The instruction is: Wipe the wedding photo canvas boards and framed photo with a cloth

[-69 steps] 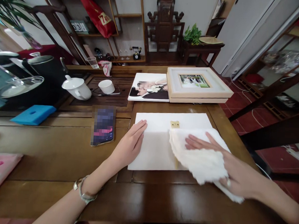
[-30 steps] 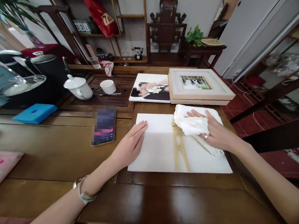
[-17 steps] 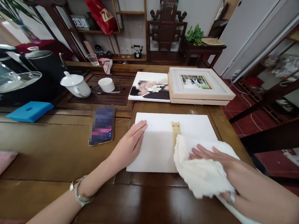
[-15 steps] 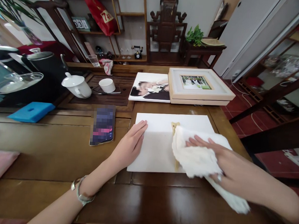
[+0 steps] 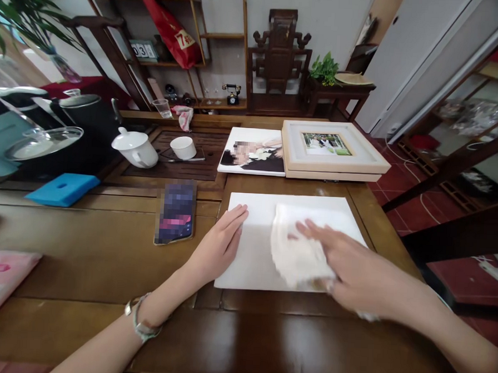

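Wiping well here calls for light, even passes, with the cloth [image 5: 295,258] spread flat and the left hand [image 5: 223,243] steadying the board [image 5: 254,251] without bending it. That hand lies flat on the left edge, fingers together, clasping nothing. The right hand [image 5: 349,261] lies over the cloth; blur hides whether its grip is clamped. The board, right of lower centre on the bench [image 5: 257,348], is white and rectangular, greyer below a bright upper strip, its middle covered.
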Available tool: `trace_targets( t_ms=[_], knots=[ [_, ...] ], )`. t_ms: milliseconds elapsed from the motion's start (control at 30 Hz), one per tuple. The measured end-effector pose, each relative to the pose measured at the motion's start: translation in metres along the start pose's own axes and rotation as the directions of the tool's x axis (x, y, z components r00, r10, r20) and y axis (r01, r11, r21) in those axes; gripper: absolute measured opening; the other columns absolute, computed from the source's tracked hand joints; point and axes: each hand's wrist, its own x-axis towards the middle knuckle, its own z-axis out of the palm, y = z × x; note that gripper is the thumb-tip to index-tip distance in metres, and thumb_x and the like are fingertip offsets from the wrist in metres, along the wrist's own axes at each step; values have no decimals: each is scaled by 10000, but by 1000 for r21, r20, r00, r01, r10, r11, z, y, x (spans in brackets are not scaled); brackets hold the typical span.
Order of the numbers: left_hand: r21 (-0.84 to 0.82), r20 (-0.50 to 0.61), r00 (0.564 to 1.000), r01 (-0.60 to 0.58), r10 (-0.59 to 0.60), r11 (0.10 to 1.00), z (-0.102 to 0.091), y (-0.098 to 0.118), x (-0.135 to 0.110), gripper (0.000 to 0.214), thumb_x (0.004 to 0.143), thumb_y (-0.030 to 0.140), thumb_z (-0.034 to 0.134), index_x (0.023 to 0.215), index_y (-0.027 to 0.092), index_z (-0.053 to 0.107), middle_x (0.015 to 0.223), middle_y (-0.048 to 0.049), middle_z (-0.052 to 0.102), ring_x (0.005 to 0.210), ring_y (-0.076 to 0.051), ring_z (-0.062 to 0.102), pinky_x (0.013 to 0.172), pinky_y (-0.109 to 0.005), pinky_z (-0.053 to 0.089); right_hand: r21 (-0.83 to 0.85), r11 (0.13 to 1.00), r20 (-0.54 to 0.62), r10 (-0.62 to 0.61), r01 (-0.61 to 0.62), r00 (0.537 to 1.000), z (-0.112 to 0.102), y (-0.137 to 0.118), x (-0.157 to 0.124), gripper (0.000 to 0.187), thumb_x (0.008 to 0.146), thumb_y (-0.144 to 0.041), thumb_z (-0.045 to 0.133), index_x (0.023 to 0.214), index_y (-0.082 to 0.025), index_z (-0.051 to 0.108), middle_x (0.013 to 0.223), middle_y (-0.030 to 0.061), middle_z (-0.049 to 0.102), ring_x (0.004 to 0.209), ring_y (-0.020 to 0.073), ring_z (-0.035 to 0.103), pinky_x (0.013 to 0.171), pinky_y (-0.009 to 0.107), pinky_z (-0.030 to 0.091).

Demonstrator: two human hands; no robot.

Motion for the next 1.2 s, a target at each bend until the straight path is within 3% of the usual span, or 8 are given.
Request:
trace_targets(
  t_ms=[100,200,367,600,767,867,967,1200],
  knots=[
    [8,2,1000,3,-3,1000,0,1,0,439,1013,204,310,1421,132,452,1536,-128,402,1449,-229,327,1206,-469,284,-2,998,65,-64,65,996,1,-27,-32,838,659,-105,548,1483,-175,411,1551,114,339,1418,352,325,1116,541,393],
    [10,2,1000,7,-7,1000,0,1,0,437,1013,203,312,1426,159,449,1539,-116,399,1449,-234,327,1202,-479,289,5,999,90,-51,51,995,2,-36,-34,846,653,-88,537,1482,-206,415,1550,104,337,1414,364,321,1102,565,401],
    [8,-1,1000,-1,1,1000,0,0,-1,436,1014,208,313,1425,152,447,1535,-121,405,1449,-227,326,1204,-473,284,-12,999,95,38,-37,995,-5,-11,11,711,782,-174,537,1480,-138,407,1580,142,270,1461,338,212,1166,548,283],
    [0,-10,1000,-4,4,1000,1,-2,0,441,1010,209,312,1427,158,449,1531,-122,412,1445,-237,336,1201,-495,282,-38,999,-96,13,-17,995,-6,26,63,497,888,-243,482,1358,-102,557,1570,170,314,1484,313,158,1201,524,175],
    [0,-15,999,-28,28,1000,2,-4,0,442,1011,210,313,1425,137,450,1533,-134,405,1449,-229,328,1207,-470,276,-67,998,-31,16,-18,999,7,-22,34,664,826,-265,523,1437,-17,438,1553,214,318,1461,395,184,1169,602,228],
    [-6,-16,1000,-21,21,1000,1,-4,0,440,1009,205,315,1422,145,455,1529,-129,411,1448,-232,330,1206,-464,282,-80,986,44,-142,146,989,21,-60,-1,697,787,-304,554,1419,-22,472,1511,231,378,1425,439,265,1121,634,316],
    [-4,-12,1000,-17,17,1000,1,-4,-1,440,1007,196,314,1422,151,454,1532,-125,409,1449,-234,328,1206,-473,280,-83,973,50,-210,214,976,27,-72,-12,695,782,-317,563,1414,-37,487,1502,231,394,1409,439,306,1107,614,356],
    [5,3,1000,-25,25,1000,0,-3,0,442,1005,191,310,1422,134,444,1525,-140,414,1445,-239,335,1200,-484,292,-135,991,-46,4,-11,999,3,-29,65,643,835,-285,512,1420,-23,462,1509,211,417,1443,409,245,1163,571,257]
  ],
)
